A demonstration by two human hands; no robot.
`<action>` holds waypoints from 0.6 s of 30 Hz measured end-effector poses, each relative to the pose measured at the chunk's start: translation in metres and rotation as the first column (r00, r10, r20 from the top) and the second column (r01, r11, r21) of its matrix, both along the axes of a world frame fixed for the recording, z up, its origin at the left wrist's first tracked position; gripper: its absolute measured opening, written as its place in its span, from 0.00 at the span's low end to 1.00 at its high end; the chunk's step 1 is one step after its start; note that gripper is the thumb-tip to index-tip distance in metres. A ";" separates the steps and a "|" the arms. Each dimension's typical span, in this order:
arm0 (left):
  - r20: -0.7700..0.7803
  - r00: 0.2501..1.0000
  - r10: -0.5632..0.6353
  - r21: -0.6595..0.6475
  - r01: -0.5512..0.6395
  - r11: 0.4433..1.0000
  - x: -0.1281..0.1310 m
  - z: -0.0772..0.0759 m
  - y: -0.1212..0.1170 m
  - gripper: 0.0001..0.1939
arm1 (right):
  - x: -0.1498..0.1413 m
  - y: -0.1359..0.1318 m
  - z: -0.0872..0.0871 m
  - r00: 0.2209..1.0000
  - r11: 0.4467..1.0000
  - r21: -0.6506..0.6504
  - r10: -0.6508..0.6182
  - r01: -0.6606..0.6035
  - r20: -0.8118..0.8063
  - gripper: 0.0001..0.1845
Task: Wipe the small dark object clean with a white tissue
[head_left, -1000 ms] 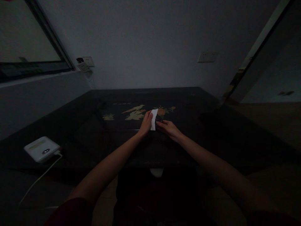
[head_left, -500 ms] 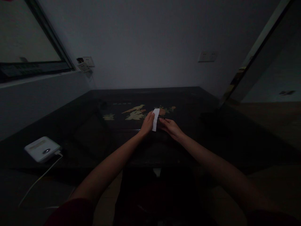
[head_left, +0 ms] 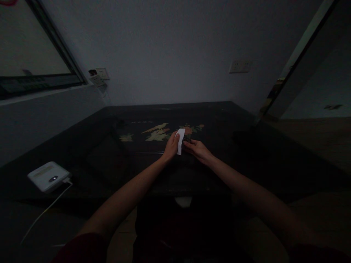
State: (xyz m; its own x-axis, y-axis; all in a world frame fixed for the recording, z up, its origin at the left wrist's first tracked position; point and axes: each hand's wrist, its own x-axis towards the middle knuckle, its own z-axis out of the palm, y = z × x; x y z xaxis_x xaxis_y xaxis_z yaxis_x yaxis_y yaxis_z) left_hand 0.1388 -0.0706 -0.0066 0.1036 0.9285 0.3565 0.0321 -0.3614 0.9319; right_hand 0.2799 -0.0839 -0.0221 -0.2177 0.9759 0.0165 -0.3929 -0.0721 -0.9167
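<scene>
Both my hands meet over the middle of a dark lacquered table (head_left: 109, 153) with a painted bird and flower design. My left hand (head_left: 171, 147) pinches a small white slip of paper (head_left: 180, 141) and holds it upright. My right hand (head_left: 196, 148) is closed just to the right of the slip, with its fingertips at a small dark thing that I cannot make out in the dim light. The room is very dark.
A white box-shaped device (head_left: 48, 176) with a white cable (head_left: 46, 210) lies at the table's left front edge. Wall sockets (head_left: 97, 75) sit at the back left, a switch plate (head_left: 240, 66) at the back right. A window is on the left.
The hands stay together at the same spot. The white slip has dipped slightly and the right fingers have shifted a little against it.
</scene>
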 end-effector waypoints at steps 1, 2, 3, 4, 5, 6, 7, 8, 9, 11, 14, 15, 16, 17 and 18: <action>-0.006 1.000 0.002 0.005 -0.001 1.000 0.000 0.000 0.000 0.20 | 0.000 0.000 0.000 1.000 1.000 0.004 0.000 0.000 0.007 0.18; -0.010 1.000 0.003 0.009 -0.003 1.000 0.000 -0.001 0.001 0.20 | 0.000 0.000 0.000 1.000 1.000 0.004 -0.001 0.001 0.016 0.18; -0.013 1.000 0.006 0.011 -0.006 1.000 0.000 -0.001 0.002 0.19 | -0.001 0.000 0.000 1.000 1.000 0.000 -0.006 0.006 0.027 0.17; -0.013 1.000 0.009 0.007 -0.009 1.000 0.001 -0.002 0.003 0.19 | -0.001 0.000 0.000 0.999 1.000 -0.005 -0.012 0.012 0.038 0.17; -0.011 1.000 0.013 -0.002 -0.013 1.000 0.001 -0.003 0.004 0.19 | -0.001 0.000 0.001 0.999 1.000 -0.010 -0.021 0.022 0.048 0.16; -0.006 1.000 0.014 -0.014 -0.014 1.000 0.002 -0.004 0.005 0.18 | -0.001 0.000 0.001 0.998 0.999 -0.013 -0.031 0.032 0.055 0.16; -0.002 1.000 0.014 -0.026 -0.014 1.000 0.002 -0.004 0.005 0.18 | -0.002 0.000 0.002 0.998 0.999 -0.013 -0.037 0.038 0.058 0.16; 0.003 1.000 0.014 -0.035 -0.014 0.999 0.002 -0.004 0.006 0.18 | -0.002 0.000 0.002 0.998 0.999 -0.013 -0.039 0.040 0.058 0.16; 0.007 1.000 0.013 -0.039 -0.013 0.999 0.003 -0.004 0.006 0.18 | -0.002 -0.001 0.003 0.998 0.999 -0.016 -0.041 0.042 0.057 0.15; 0.013 1.000 0.010 -0.043 -0.010 0.999 0.003 -0.004 0.005 0.17 | -0.002 -0.002 0.005 0.997 0.998 -0.033 -0.051 0.053 0.059 0.14; 0.036 0.999 -0.003 -0.066 0.005 0.998 0.003 -0.002 0.002 0.16 | -0.002 -0.004 0.008 0.995 0.996 -0.050 -0.067 0.070 0.075 0.14; 0.051 0.999 -0.008 -0.071 0.011 0.997 0.003 -0.001 0.002 0.16 | -0.002 -0.004 0.010 0.995 0.996 -0.048 -0.069 0.072 0.076 0.14; 0.070 0.998 -0.007 -0.074 0.012 0.997 0.003 -0.001 0.003 0.16 | -0.002 -0.005 0.011 0.995 0.996 -0.046 -0.070 0.073 0.074 0.14; 0.094 0.996 0.001 -0.085 0.007 0.996 0.003 0.000 0.004 0.16 | -0.002 -0.005 0.012 0.995 0.996 -0.046 -0.072 0.076 0.070 0.14; 0.127 0.992 0.018 -0.111 -0.003 0.994 0.004 0.000 0.005 0.15 | -0.002 -0.006 0.013 0.995 0.996 -0.049 -0.078 0.081 0.064 0.14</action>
State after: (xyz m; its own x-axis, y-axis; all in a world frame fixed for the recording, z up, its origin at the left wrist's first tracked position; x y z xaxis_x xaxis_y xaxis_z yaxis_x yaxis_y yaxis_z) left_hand 0.1424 -0.0654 -0.0068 0.0540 0.9637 0.2614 -0.0861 -0.2563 0.9628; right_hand 0.2779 -0.0894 -0.0090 -0.1385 0.9893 -0.0453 -0.3422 -0.0907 -0.9352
